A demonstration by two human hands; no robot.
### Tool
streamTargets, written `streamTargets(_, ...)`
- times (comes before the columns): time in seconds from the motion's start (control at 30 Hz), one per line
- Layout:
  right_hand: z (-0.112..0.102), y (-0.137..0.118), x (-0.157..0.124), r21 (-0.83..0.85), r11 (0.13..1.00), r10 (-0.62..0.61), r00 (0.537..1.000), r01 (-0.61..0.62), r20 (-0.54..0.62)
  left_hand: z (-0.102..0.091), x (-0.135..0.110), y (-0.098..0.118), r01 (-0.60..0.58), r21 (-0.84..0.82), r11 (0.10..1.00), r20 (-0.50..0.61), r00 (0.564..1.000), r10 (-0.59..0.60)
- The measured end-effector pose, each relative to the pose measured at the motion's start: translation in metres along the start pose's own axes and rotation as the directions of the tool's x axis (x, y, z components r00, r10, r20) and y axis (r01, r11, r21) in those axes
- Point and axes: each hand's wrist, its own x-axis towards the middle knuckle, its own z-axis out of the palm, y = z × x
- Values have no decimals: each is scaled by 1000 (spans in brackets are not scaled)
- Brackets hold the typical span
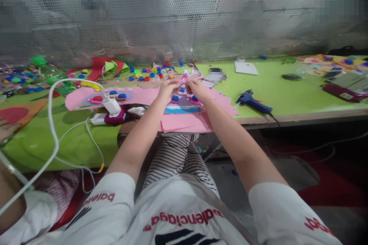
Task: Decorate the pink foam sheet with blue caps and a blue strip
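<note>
Both of my hands meet above the pink paper (188,124) at the table's front edge. The fingers of my left hand (170,89) are pinched at a small shiny pink piece (184,78). My right hand (196,89) is closed at the same piece from the other side; its exact kind is too small to tell. Below the hands, blue bottle caps (175,99) sit on the paper beside a blue and white painted strip (183,110). My fingers hide part of this area.
A blue glue gun (254,102) lies right of the paper, its cord over the edge. On the left are a power adapter (112,104) with white cables, a green-capped bottle (51,74) and a co-worker's hand (8,128). Loose caps (148,71) lie behind, before a perforated metal panel (172,15).
</note>
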Motion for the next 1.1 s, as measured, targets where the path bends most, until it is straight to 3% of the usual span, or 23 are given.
streamTargets(0.23,-1,0,-1,4,1000,-14,1000,14,17,-1,1,-1,-2,2,1000,16,1000,2)
streamTargets(0.77,-1,-6,-4,214,970,96,991,-115,97,0,0,-1,-4,-15,1000,19,1000,5)
streamTargets(1.1,-1,-6,-6,132,990,32,996,-43,86,0,-1,0,4,3,1000,24,1000,-4)
